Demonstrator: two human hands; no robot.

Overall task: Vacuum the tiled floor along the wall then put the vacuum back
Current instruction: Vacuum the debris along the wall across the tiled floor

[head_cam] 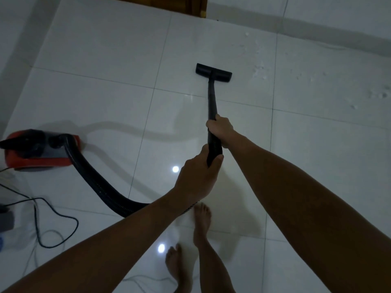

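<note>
Both hands gripped black plastic vacuum wand (pixel 212 98): right hand (pixel 220 130) above left hand (pixel 197 174), fingers wrapped. Flat black nozzle (pixel 213 71) sat on white glossy tiles (pixel 105 60); red canister vacuum (pixel 40 149) left of wand w/ black ribbed hose (pixel 95 182).

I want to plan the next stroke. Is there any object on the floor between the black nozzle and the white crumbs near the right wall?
Nothing visible blocks it. Between the nozzle and the crumbs lies only bare tiled floor. The hose, the red vacuum body and the loose cable all lie behind, on the left.
</note>
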